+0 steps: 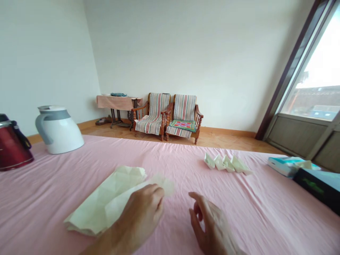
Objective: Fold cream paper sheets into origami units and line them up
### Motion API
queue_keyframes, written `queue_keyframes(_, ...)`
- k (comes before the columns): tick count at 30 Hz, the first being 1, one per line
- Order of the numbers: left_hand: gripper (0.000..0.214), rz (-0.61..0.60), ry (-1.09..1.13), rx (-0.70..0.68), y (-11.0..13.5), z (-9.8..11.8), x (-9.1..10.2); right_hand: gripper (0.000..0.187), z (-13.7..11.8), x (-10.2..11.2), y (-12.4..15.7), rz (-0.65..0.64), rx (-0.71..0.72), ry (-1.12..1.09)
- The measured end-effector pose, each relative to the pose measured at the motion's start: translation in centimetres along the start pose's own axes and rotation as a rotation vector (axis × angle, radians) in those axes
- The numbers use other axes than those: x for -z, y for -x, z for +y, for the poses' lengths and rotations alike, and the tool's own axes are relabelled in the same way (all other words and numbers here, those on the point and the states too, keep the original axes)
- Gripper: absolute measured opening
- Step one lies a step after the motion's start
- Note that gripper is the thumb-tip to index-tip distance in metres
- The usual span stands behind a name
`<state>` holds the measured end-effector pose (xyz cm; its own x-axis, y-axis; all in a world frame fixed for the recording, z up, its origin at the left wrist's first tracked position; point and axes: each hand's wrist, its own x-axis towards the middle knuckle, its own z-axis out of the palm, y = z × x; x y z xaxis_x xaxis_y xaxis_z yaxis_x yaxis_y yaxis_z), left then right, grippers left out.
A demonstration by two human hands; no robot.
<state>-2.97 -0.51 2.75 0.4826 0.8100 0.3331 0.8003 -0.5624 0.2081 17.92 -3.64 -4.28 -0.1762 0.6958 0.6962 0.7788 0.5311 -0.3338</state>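
A stack of pale cream tissue sheets (106,198) lies on the pink tablecloth (170,159) at the lower left. My left hand (142,216) rests on the stack and pinches the top sheet (162,184), which sticks out to the right. My right hand (209,223) hovers just right of it, fingers loosely curled and apart, holding nothing. Further back, a row of several small folded paper boats (225,163) sits on the cloth.
A white jug (58,129) and a red kettle (12,145) stand at the far left. A tissue box (289,164) and a dark box (318,187) lie at the right edge. Two striped armchairs (167,118) and a small table (118,102) stand by the far wall.
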Motion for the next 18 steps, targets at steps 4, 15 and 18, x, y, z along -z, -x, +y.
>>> queue_keyframes(4,0.018,-0.059,0.173,-0.078,0.2,3.0,-2.1,0.027,-0.9,0.6,-0.3,-0.035,0.143,0.008)
queue_keyframes(15,0.041,0.031,0.451,-0.078,-1.4,-1.4,-1.4,0.021,2.4,0.9,-0.9,-0.052,-0.256,-0.166)
queue_keyframes(18,0.063,-0.091,0.408,-0.158,-0.8,-3.0,-1.6,0.021,3.1,1.0,-1.1,-0.031,-0.318,-0.186)
